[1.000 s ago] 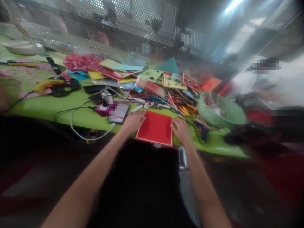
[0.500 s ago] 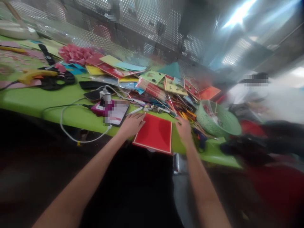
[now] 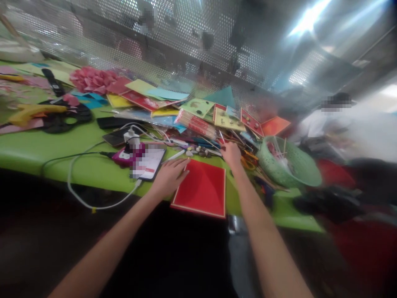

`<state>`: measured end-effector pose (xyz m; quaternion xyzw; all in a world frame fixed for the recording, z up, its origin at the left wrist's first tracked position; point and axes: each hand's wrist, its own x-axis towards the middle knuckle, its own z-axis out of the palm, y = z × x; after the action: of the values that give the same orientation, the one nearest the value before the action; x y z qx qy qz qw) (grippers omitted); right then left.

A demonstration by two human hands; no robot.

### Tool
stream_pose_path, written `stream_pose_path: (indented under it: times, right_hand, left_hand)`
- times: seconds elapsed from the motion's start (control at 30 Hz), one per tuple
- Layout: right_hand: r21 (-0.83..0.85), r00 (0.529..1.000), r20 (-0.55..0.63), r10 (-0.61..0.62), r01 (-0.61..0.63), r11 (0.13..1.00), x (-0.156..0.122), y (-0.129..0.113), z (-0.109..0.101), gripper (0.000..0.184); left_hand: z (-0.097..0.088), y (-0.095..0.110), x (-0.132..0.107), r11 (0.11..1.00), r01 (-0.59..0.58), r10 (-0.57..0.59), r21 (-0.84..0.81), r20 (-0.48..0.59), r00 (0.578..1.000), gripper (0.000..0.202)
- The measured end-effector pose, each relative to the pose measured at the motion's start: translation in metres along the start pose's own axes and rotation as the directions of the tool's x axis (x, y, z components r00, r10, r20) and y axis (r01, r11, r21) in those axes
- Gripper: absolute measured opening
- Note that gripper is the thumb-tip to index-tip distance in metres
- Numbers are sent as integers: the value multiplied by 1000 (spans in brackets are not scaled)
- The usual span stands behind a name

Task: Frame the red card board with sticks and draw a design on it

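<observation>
The left hand (image 3: 170,176) lies flat, grip holding nothing, beside the red card (image 3: 201,190); the right hand (image 3: 231,155), grip unclear, could scatter pebbles (image 3: 198,151) if swept sideways.

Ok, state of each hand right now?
Left hand: open, at the left edge of the red card.
Right hand: near the pebbles; can't tell if it holds anything.

Feed dim, hazy; I see white glare streaking from an overhead light (image 3: 310,20), upper right; edges smeared, centre sharper
</observation>
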<state>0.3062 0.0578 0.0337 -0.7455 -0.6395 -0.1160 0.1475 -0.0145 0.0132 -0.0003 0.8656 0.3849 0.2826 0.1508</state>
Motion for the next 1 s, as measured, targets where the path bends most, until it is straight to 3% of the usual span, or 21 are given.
stream_pose_path:
  times: [0.2,0.3,0.43,0.53,0.67,0.77,0.9,1.0]
  right_hand:
    - [-21,999,9,-41,41,999,1,0,2,16]
    - [-10,997,28,-77,78,997,-2,5,-7,15]
    - [50,993,65,-100,97,994,-12,14,-27,15]
    - [136,991,115,-68,52,989,-22,16,-44,12]
    - [253,990,131,-61,26,967,-35,12,-66,10]
    - [401,984,165,-63,-8,916,-46,11,-75,9]
    - [481,966,252,-61,-70,874,-62,17,-72,9]
    - [490,948,307,-83,-83,868,-71,22,-65,9]
  left_hand:
    - [-4,16,39,960,-73,49,-271,-94,994,39]
    - [2,26,73,820,19,-96,-572,-105,990,32]
    - [16,24,105,740,92,-201,-667,-88,976,33]
    - [20,13,109,691,144,-277,-708,-75,958,34]
    - [10,1,101,592,183,-386,-785,-76,919,37]
    - [1,-2,98,676,188,-382,-712,-121,916,36]
    - [-8,-2,97,915,181,-266,-362,-202,942,29]
    - [-12,-3,97,968,172,-200,-185,-146,969,26]
